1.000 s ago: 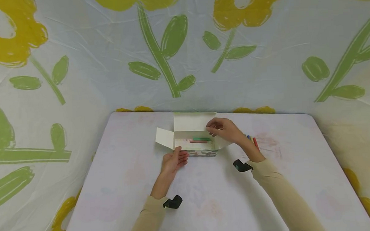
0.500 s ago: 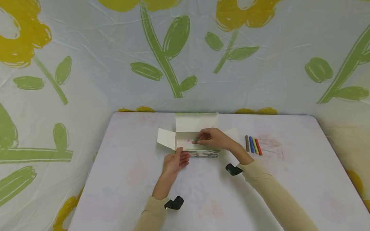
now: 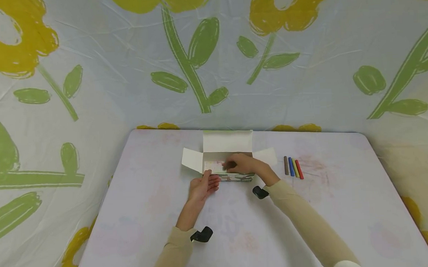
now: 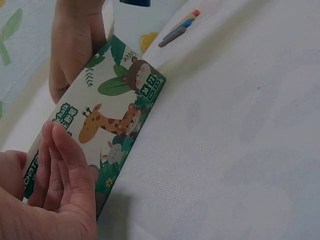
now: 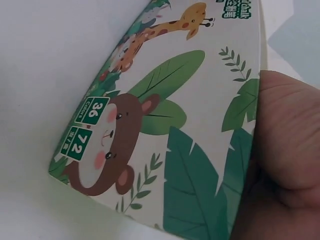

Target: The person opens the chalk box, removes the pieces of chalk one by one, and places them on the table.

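An open cardboard box (image 3: 214, 149) with a giraffe and bear print (image 4: 112, 117) lies at the table's far middle, its lid and side flaps spread out. My left hand (image 3: 209, 180) rests with straight fingers (image 4: 62, 150) against the box's front face near its left end. Over the box's front wall my right hand (image 3: 233, 165) reaches down inside; its fingertips are blurred and hidden, so what they touch is unclear. The right wrist view shows only the printed box front (image 5: 165, 130) and my palm (image 5: 287, 160) beside it.
Several chalk sticks (image 3: 293, 167), brown, blue, yellow and red, lie side by side on the white table (image 3: 336, 200) right of the box, also seen as chalk sticks (image 4: 179, 27) in the left wrist view. A flower-printed sheet (image 3: 211, 63) hangs behind the table.
My right hand has come from above the box's right end down and left into the box, over the green stick that lay there. The left hand has stayed put.
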{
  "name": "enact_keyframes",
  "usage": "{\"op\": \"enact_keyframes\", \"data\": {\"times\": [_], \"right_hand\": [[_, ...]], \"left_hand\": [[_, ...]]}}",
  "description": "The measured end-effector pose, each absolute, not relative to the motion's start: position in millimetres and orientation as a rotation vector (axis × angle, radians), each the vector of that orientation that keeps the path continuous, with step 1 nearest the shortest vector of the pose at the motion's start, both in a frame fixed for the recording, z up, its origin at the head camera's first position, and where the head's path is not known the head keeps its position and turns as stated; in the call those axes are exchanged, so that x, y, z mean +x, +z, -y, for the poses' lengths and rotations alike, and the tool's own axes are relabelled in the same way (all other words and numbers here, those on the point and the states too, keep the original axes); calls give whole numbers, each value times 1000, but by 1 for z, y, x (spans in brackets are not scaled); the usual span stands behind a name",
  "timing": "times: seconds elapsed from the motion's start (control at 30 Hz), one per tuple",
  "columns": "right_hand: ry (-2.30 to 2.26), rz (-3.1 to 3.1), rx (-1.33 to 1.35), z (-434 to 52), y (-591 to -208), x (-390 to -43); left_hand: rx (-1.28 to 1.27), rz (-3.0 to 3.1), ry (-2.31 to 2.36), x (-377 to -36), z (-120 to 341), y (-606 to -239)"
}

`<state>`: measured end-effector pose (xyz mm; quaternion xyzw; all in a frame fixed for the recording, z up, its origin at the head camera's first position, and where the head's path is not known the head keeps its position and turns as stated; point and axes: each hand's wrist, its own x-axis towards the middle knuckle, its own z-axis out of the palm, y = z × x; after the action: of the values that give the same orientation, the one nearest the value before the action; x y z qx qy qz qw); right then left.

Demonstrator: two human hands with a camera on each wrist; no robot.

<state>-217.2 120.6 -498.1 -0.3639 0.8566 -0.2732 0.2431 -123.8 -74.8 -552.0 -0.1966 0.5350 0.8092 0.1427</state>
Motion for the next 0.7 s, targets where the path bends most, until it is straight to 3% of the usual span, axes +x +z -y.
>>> {"op": "enact_keyframes", "data": {"times": [0.27,0.7], "right_hand": [[-689,-2236,-824,-116,-496,-226],[-678,-2290,-874,-119,-493,-224]], "left_hand": [[-576,-1534,2343,-124,74,-550],[-589,-1540,2336,-124,74,-552]]}}
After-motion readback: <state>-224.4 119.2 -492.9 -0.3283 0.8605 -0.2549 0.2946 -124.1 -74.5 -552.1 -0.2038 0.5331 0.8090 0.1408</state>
